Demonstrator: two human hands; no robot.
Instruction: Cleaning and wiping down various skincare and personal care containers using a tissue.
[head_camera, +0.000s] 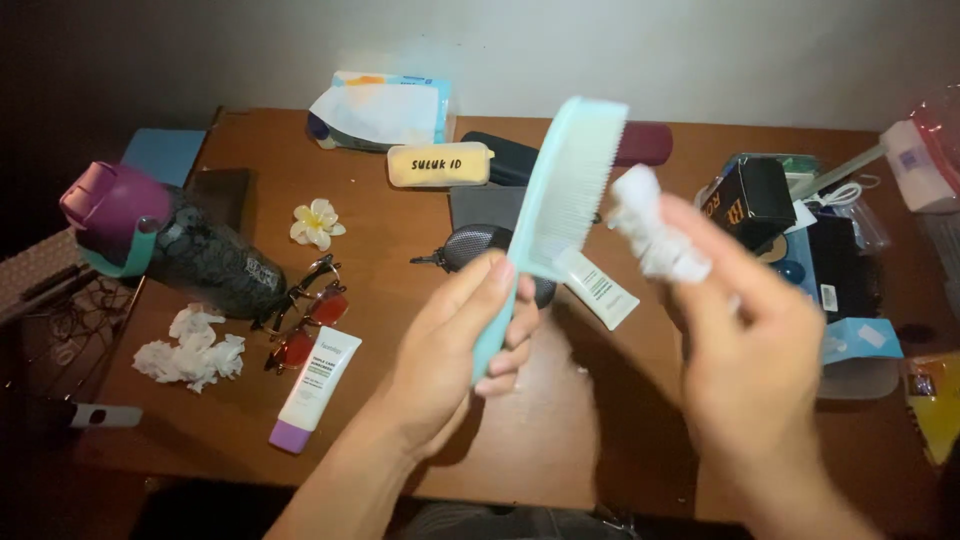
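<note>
- My left hand (455, 345), just left of the frame's centre, is closed around the handle of a pale blue comb (560, 205); thumb and fingers wrap the lower end, and the toothed head tilts up and to the right toward the top middle.
- My right hand (745, 345), right of centre and blurred, pinches a crumpled white tissue (655, 230) between thumb and fingertips; the other fingers look loosely curled, though the blur hides how tightly.
- The tissue sits just beside the comb's teeth, near their right edge; I cannot tell if it touches them.
- As I judge it, wiping the teeth goes best with the handle held firm so the head does not twist, the tissue drawn along the rows rather than across, and the wad kept small enough to press between the teeth.
- My left wrist is bent back with the palm facing me; the forearm rises from the bottom middle.
- My right forearm comes in from the lower right, hand raised and knuckles toward the camera.
- On the brown table (560, 440) beneath: more crumpled tissue (190, 355) at lower left, a white tube with a purple cap (315, 390) beside it, red-lensed sunglasses (305, 325), and a dark bottle with a purple lid (165, 245) at left.
</note>
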